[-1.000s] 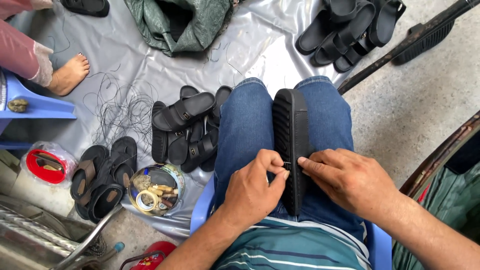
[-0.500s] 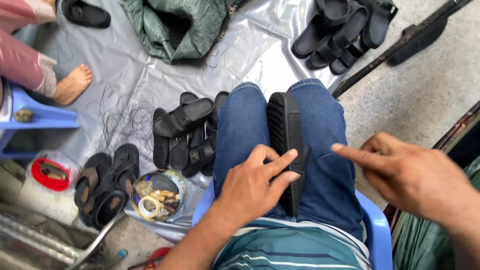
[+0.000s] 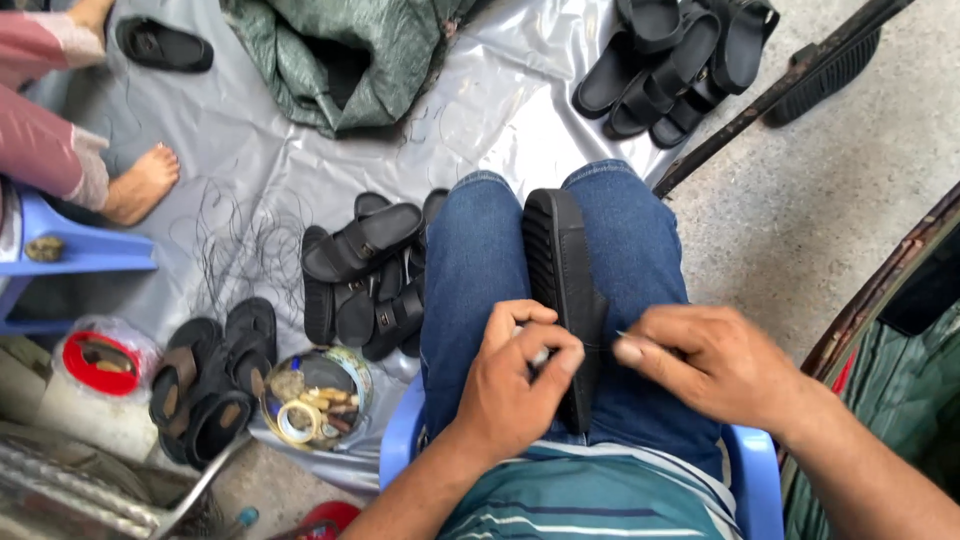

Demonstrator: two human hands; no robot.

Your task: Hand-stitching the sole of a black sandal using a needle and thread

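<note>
Left hand (image 3: 515, 385) curls over the near end of a black sandal (image 3: 562, 290) that lies lengthwise between the person's 2 denim-clad thighs, sole edge up; its fingers are pressed together around the sandal's side, and the thumb and forefinger seem to pinch something small and pale, too small to tell. Right hand (image 3: 715, 360) sits just beside the sandal on the right thigh, its thumb and forefinger pinched on a thin needle-like tool (image 3: 622, 336) whose tip touches the sandal's edge.

The sandal is only wedged between the legs, so a hard push could tip it or slide it off the lap. The sole looks like dense rubber, and if the thin tool meets it at a slant it may skid toward the left fingers close by, or bend.

The sole's edge is ribbed with fine cross grooves; the sandal is matte and stiff-looking. On the grey plastic sheet (image 3: 250, 150) ahead, a heap of similar black sandals (image 3: 365, 275) lies near the left knee, with another pile (image 3: 670, 65) at the sheet's far right edge. Loose dark threads (image 3: 240, 250) curl on the sheet. A round tin of odds and ends (image 3: 310, 398) stands at its near edge, by the blue plastic chair (image 3: 400, 440).
</note>
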